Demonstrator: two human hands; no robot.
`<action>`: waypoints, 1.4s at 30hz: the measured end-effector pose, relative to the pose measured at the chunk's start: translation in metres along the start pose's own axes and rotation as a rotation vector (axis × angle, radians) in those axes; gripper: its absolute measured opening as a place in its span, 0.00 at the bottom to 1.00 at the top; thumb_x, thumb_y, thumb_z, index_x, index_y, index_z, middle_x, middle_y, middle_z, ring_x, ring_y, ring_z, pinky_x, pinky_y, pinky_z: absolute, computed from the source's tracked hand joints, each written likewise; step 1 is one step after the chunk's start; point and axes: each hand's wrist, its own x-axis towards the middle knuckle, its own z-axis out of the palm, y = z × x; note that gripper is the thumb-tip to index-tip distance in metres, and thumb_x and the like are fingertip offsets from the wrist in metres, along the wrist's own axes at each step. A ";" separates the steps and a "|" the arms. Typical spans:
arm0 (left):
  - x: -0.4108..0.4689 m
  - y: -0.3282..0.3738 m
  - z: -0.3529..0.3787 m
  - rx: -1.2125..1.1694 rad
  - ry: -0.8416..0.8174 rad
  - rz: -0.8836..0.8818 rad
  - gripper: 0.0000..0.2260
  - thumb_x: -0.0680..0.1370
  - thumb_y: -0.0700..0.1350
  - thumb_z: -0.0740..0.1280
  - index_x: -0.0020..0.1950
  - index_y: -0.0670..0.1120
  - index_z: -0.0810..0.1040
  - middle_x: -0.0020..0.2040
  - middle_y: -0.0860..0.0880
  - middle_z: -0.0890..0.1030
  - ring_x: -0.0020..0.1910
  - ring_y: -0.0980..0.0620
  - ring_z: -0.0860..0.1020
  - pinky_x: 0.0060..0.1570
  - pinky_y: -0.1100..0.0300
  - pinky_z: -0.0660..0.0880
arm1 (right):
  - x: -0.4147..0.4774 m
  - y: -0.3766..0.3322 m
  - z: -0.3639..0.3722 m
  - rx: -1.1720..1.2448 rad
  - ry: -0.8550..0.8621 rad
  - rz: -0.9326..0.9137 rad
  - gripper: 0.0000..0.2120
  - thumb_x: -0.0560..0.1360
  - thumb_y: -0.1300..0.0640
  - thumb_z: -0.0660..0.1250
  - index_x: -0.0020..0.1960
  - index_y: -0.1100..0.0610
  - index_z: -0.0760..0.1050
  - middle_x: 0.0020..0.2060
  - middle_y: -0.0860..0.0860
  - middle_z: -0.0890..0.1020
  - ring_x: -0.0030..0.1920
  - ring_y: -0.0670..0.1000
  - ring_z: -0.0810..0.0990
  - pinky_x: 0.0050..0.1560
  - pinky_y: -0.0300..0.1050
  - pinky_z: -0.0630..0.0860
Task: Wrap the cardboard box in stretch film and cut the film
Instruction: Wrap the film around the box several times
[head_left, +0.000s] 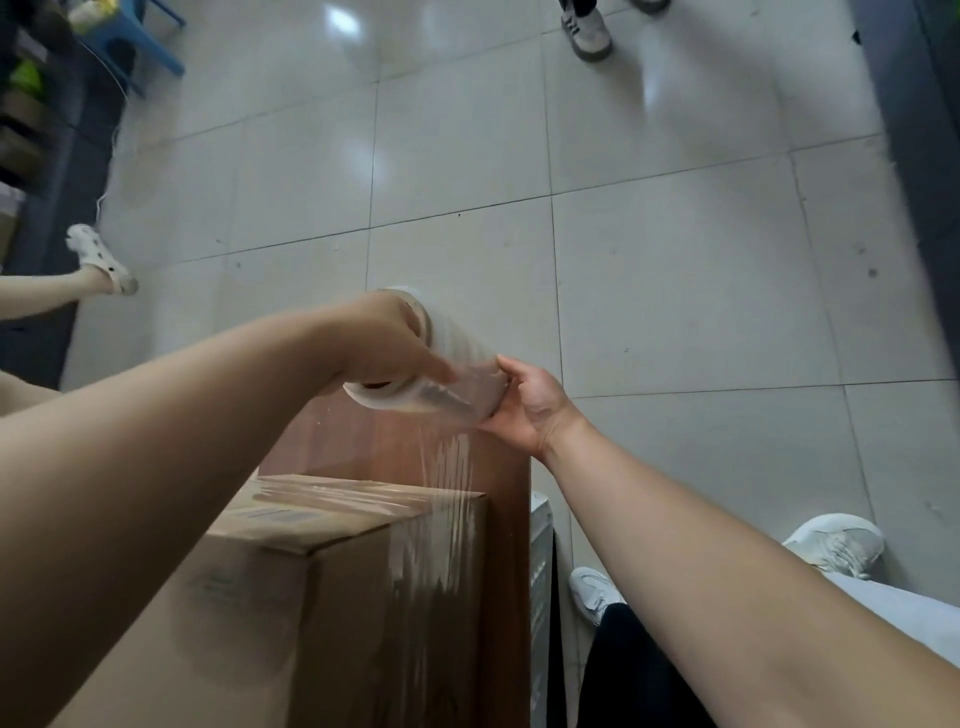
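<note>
The box (291, 597) stands on a brown wooden table (395, 452), near its right edge (the far part of the top shows a reddish grain). Around the table there is a floor (675, 260) of pale, glossy tiles. On it stand a blue stool (150, 47) at the far left, a grey shoe (587, 31) at the far side, a white sneaker (592, 592) near the table's right side, and a second sneaker (836, 543) farther right.

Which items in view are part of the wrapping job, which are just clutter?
Job: cardboard box; film roll, gripped by left hand and right hand; film strip stretched from roll to box.
Not job: blue stool; bystander's sandal; bystander's sneaker.
</note>
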 end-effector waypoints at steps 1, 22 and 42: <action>0.003 -0.003 -0.002 -0.146 -0.018 -0.031 0.16 0.71 0.56 0.72 0.46 0.44 0.79 0.44 0.48 0.78 0.42 0.50 0.76 0.45 0.58 0.71 | 0.001 0.000 0.003 0.001 -0.011 -0.001 0.19 0.82 0.53 0.52 0.59 0.62 0.77 0.57 0.59 0.81 0.59 0.59 0.78 0.67 0.62 0.68; 0.034 -0.052 -0.025 -0.528 0.029 -0.284 0.12 0.69 0.47 0.76 0.42 0.41 0.77 0.39 0.46 0.78 0.40 0.48 0.77 0.42 0.58 0.74 | 0.066 -0.020 0.056 -0.201 0.035 0.231 0.21 0.83 0.53 0.51 0.63 0.65 0.73 0.54 0.61 0.81 0.56 0.58 0.78 0.57 0.51 0.74; 0.057 -0.120 -0.038 -0.505 0.097 -0.418 0.10 0.74 0.47 0.71 0.51 0.41 0.77 0.42 0.45 0.77 0.42 0.45 0.76 0.38 0.57 0.72 | 0.132 0.014 0.122 -0.492 0.019 0.350 0.16 0.83 0.53 0.52 0.49 0.59 0.75 0.43 0.54 0.81 0.43 0.51 0.79 0.44 0.45 0.76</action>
